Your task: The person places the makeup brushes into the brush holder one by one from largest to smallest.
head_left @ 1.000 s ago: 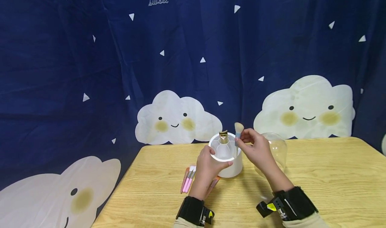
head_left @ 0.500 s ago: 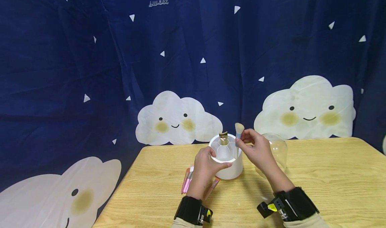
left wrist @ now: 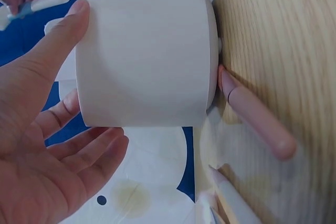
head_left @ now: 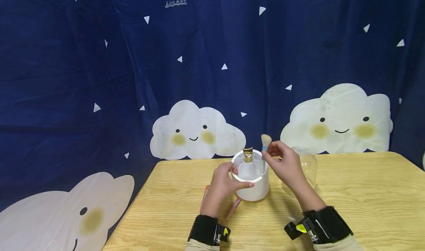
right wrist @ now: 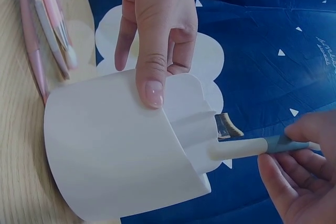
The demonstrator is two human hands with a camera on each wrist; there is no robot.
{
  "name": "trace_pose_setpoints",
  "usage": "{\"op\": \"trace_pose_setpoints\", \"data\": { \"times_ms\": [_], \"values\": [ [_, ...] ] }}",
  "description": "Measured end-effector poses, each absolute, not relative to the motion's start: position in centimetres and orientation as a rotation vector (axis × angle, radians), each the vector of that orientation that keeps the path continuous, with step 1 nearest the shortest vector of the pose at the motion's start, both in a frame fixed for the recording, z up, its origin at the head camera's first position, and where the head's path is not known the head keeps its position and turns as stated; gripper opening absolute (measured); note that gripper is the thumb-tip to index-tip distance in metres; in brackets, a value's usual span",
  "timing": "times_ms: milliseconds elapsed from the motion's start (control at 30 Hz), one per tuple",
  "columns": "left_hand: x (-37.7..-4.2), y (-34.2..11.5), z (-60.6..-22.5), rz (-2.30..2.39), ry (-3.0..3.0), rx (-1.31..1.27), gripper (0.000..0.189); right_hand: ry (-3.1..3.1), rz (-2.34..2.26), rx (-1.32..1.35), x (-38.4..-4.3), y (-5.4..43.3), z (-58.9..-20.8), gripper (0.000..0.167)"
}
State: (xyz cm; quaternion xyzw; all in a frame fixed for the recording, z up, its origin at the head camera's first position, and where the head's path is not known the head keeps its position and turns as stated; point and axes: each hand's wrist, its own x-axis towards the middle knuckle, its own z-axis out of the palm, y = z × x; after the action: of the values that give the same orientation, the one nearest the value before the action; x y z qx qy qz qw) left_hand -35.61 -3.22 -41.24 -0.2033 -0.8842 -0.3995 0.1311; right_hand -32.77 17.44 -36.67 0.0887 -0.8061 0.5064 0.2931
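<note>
Hands at work on the table (head_left: 348, 192) | our left hand (head_left: 223, 182) cups the white holder (head_left: 252, 186), fingers curved round its wall | right hand (head_left: 285, 165) pinches the blue-handled brush (head_left: 264, 147), now lowered deeper into a slot; release looks near.

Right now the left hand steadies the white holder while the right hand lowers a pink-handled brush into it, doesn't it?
Not quite: the brush in the right hand has a blue and white handle, not pink, as the right wrist view shows. The pink brushes lie on the table. The left hand does steady the white holder.
</note>
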Motion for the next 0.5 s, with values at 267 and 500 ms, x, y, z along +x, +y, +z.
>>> {"op": "trace_pose_setpoints", "data": {
  "times_ms": [267, 500],
  "values": [
    [-35.73, -3.55, -41.1, -1.174, -2.596, -0.613, 0.057, -2.039, 1.296, 0.222, -32.66, 17.5, -36.57, 0.016],
    [-35.73, -3.58, -41.09, -1.194, -2.609, -0.608, 0.057, -1.994, 1.294, 0.223, -32.85, 17.42, -36.82, 0.02]
  ]
}}
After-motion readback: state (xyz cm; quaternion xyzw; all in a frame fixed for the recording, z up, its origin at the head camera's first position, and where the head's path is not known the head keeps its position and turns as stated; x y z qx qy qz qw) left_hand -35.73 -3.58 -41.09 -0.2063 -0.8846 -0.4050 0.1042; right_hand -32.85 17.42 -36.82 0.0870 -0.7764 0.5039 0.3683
